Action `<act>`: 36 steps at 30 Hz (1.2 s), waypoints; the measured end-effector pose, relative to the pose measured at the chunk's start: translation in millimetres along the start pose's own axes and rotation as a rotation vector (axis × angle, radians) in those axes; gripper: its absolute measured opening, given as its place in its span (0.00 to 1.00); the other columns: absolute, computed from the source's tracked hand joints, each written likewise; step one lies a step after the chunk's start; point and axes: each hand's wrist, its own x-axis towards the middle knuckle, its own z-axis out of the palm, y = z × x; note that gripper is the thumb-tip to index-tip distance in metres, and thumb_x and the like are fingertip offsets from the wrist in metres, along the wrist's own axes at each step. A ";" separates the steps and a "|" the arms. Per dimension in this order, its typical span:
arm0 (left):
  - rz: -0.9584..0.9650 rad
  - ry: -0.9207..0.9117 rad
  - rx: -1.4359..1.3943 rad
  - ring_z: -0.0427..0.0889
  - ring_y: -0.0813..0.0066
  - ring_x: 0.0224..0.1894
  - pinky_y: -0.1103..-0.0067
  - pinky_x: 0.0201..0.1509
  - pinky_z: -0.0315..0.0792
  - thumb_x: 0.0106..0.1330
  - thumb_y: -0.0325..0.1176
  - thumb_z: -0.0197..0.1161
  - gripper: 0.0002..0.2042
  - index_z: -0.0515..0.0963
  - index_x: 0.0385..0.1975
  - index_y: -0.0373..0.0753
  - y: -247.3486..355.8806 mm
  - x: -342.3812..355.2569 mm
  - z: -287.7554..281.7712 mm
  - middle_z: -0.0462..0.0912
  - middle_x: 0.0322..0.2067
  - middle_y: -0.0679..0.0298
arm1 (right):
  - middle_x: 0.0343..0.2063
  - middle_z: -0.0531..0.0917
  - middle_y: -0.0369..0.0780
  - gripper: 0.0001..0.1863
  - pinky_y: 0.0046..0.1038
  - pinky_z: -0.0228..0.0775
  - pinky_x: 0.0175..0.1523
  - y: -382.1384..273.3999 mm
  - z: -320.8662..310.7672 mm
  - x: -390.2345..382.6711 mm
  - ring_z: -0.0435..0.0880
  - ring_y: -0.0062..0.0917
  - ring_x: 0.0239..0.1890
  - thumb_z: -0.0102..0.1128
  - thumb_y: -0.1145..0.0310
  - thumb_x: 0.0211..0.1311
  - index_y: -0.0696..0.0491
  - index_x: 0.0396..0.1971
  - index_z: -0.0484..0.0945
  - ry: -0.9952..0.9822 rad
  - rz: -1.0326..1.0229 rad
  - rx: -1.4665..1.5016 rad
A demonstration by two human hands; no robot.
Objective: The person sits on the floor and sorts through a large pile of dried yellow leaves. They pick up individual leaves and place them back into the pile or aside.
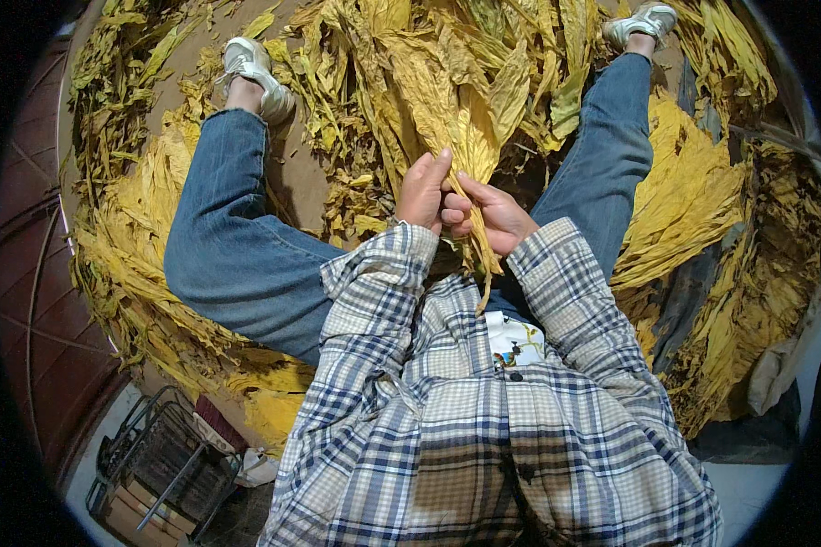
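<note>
Leaf-strewn floor [301,178], bundle [461,137] in hands [461,205]

1. I see yellow-gold dried leaves [447,100], greener at far left.
2. My shirt [483,428] is plaid: blue, cream, brown.
3. Jeans [237,246] are blue; shoes [251,64] grey-white.
4. The floor [36,337] at left is reddish-brown.

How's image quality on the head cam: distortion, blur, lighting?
Head view: strong fisheye, black vignette at the corners, edges bent at the rim; centre sharp on both hands, left and right, gripping the bundle of dried yellow leaves; light even and soft, no glare; the wire crate lies dim at lower left.
</note>
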 end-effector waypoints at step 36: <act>-0.004 0.008 -0.350 0.62 0.83 0.22 0.83 0.22 0.58 0.75 0.36 0.56 0.12 0.73 0.51 0.38 10.2 -17.7 -38.0 0.69 0.25 0.71 | 0.29 0.80 0.36 0.11 0.23 0.72 0.37 -55.8 9.8 -17.3 0.79 0.20 0.31 0.61 0.63 0.66 0.55 0.34 0.72 0.676 -0.849 -0.883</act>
